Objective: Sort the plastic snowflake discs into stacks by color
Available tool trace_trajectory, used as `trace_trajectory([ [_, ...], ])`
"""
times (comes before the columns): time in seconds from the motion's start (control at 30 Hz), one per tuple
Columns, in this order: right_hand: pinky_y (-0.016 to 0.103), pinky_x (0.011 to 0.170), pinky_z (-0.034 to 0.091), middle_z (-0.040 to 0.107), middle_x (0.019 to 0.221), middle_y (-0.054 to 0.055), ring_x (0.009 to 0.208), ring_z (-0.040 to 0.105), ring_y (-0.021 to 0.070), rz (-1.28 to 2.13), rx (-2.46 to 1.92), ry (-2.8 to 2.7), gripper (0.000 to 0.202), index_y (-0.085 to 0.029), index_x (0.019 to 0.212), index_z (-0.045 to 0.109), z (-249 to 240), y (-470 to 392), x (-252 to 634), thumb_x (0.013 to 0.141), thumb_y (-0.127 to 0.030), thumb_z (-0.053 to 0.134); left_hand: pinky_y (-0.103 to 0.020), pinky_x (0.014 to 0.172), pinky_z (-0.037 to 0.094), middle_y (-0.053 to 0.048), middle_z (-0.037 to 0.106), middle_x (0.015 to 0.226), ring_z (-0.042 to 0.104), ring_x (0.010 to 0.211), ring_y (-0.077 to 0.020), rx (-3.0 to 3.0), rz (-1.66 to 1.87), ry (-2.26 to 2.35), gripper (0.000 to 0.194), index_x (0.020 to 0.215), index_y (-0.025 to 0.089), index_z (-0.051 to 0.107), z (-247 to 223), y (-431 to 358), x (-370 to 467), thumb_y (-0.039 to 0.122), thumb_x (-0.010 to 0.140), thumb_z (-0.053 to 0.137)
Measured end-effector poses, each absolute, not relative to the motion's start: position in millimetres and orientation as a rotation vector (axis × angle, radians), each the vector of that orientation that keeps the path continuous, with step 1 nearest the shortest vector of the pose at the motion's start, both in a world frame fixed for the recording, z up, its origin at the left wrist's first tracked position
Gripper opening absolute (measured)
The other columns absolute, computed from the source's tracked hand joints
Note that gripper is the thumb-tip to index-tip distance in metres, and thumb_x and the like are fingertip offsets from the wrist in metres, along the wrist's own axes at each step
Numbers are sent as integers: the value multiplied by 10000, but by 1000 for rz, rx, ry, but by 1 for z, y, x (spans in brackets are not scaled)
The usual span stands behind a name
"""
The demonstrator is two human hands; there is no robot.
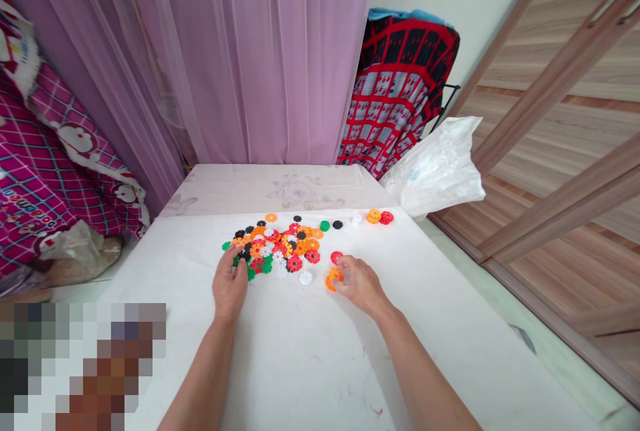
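A loose pile of notched, flower-shaped plastic discs in red, orange, black, green and white lies on the white-covered table. My left hand rests at the pile's left edge, thumb and fingers apart, close to black and green pieces. On the right, my right hand has its thumb and fingers around a few orange discs just above or on the cloth; its palm side is partly hidden. A red disc lies by its fingertips. One white disc sits between the hands.
Toward the back right are a green disc, a black disc, white discs, orange discs and red discs. A white plastic bag stands at the far right corner. Purple curtains hang behind the table.
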State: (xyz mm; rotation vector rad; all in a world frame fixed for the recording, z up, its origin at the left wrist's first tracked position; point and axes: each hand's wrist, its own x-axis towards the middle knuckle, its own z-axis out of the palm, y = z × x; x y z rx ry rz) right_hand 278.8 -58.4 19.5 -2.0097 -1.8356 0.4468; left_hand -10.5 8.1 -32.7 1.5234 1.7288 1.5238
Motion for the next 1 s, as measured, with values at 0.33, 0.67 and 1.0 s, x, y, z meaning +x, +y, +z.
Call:
trace_trajectory([
  [0.33,314,849,380,682,1013,34,987,572,227,362,-2050,-2009,294,-224,1009,581,21,-66,267,721,-233,638,-392,1110,376,-72,600,1321,535,1252,-216,1546,1517,1743,321,1117,225,643,-32,7,-11,304,838,505],
  [0.67,285,863,381,664,1071,35,1009,561,185,307,-1958,-2073,213,-238,998,652,33,-29,266,825,-186,539,-392,1112,373,-74,593,1327,530,1255,-222,1556,1477,1757,326,1120,224,642,-29,5,-11,308,840,499],
  [1.0,309,878,371,649,1098,65,1051,554,224,330,-2002,-2254,325,-238,1107,642,28,-2,243,787,-277,596,-392,1108,381,-70,607,1304,532,1251,-222,1540,1487,1756,313,1103,224,647,-29,6,-10,314,839,504],
])
